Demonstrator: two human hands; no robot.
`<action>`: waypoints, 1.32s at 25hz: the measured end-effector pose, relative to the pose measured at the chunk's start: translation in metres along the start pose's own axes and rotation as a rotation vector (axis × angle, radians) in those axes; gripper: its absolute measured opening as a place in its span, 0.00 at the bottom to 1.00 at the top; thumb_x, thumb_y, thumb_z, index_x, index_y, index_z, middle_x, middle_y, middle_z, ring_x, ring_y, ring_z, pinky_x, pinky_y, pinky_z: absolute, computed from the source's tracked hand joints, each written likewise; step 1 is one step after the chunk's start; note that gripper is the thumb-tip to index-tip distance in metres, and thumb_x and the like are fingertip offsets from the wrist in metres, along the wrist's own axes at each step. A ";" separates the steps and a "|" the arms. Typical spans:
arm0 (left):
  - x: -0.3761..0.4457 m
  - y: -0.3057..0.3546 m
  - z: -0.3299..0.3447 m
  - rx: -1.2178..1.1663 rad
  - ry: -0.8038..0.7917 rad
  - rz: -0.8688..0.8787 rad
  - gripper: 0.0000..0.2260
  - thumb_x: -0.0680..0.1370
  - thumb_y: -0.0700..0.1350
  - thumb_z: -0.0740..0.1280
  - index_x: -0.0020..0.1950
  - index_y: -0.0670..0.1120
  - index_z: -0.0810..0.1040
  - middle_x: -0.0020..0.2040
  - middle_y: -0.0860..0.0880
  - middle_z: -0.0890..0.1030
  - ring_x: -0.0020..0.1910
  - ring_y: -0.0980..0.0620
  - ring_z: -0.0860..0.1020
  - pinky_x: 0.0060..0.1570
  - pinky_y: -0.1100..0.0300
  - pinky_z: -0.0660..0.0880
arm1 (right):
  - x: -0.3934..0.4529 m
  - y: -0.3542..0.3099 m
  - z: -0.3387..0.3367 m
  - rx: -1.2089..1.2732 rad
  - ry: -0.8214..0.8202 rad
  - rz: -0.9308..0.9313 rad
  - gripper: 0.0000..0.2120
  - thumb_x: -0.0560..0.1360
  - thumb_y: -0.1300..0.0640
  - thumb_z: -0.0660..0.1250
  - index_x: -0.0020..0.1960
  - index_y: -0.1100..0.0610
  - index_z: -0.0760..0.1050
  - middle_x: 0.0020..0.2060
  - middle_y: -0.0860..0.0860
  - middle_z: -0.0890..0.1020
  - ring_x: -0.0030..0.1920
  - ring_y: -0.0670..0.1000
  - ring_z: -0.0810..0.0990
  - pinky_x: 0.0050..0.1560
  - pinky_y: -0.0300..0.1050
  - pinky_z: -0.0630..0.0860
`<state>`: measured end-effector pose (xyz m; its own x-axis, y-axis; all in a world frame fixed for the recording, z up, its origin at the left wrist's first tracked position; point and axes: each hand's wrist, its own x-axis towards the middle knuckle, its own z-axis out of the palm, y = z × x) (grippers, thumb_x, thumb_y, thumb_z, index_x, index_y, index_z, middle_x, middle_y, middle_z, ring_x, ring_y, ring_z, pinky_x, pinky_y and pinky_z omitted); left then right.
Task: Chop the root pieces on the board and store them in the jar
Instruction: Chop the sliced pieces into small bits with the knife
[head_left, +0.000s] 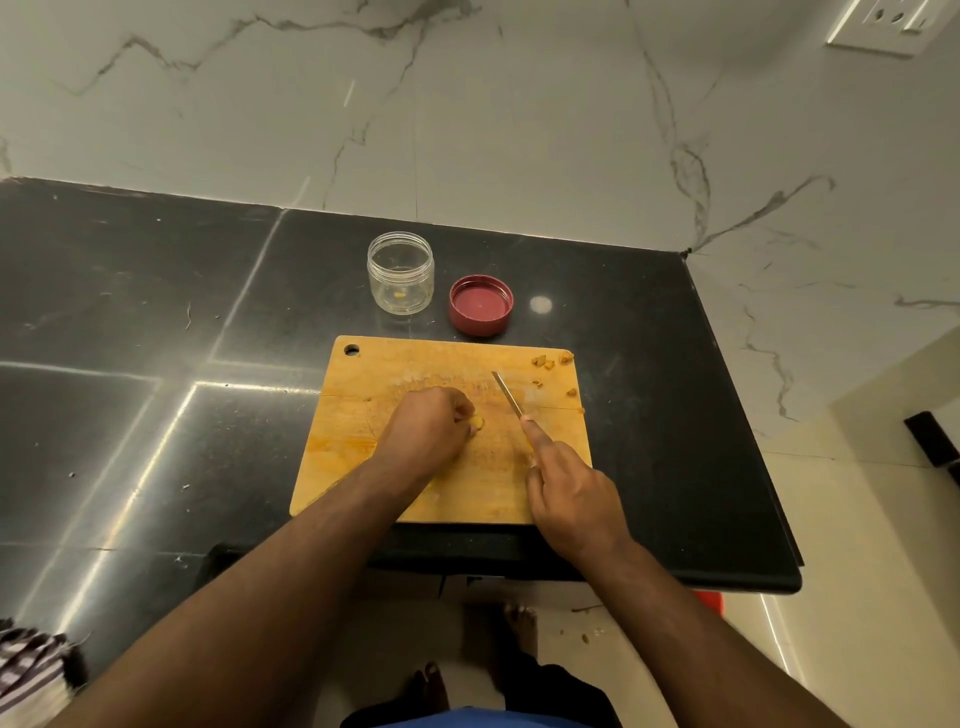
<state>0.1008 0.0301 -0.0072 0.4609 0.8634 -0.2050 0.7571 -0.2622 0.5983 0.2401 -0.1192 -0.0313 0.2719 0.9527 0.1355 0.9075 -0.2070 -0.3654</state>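
Observation:
A wooden cutting board (363, 410) lies on the black counter. My left hand (426, 431) is closed on a yellow root piece (477, 423) at the board's middle. My right hand (571, 493) grips a knife (508, 395) by its handle, forefinger along the top, blade pointing away just right of the root piece. Several small chopped bits (550, 361) lie at the board's far right corner. Behind the board stands a clear open jar (400, 273) with a small yellow bit at its bottom. Its red lid (481, 305) rests upside down to the right of it.
The black counter (156, 338) ends at a front edge near me and a right edge by the marble wall. A striped cloth (31, 670) lies at the lower left. My bare feet stand on the floor below.

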 end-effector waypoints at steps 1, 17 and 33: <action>0.000 0.001 0.000 -0.001 -0.003 0.004 0.12 0.79 0.45 0.72 0.62 0.48 0.82 0.59 0.50 0.84 0.55 0.54 0.79 0.54 0.62 0.75 | 0.001 0.001 0.000 -0.002 -0.006 -0.006 0.26 0.81 0.51 0.56 0.78 0.47 0.57 0.49 0.47 0.79 0.32 0.45 0.73 0.31 0.40 0.76; 0.002 -0.002 0.007 0.003 0.034 0.001 0.09 0.77 0.46 0.73 0.57 0.49 0.85 0.53 0.52 0.85 0.47 0.58 0.77 0.45 0.66 0.71 | -0.025 -0.038 -0.014 0.397 -0.210 0.201 0.25 0.83 0.56 0.53 0.79 0.48 0.54 0.70 0.49 0.70 0.59 0.41 0.69 0.60 0.34 0.65; -0.003 0.003 0.008 -0.008 0.083 0.008 0.08 0.77 0.45 0.73 0.55 0.47 0.86 0.53 0.50 0.85 0.51 0.54 0.80 0.50 0.61 0.76 | -0.024 -0.050 -0.018 0.249 -0.272 0.140 0.26 0.82 0.56 0.53 0.79 0.50 0.52 0.60 0.52 0.74 0.53 0.49 0.73 0.51 0.42 0.70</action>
<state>0.1059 0.0234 -0.0113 0.4269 0.8942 -0.1347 0.7496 -0.2666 0.6058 0.1941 -0.1360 0.0000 0.2629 0.9501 -0.1681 0.7530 -0.3110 -0.5799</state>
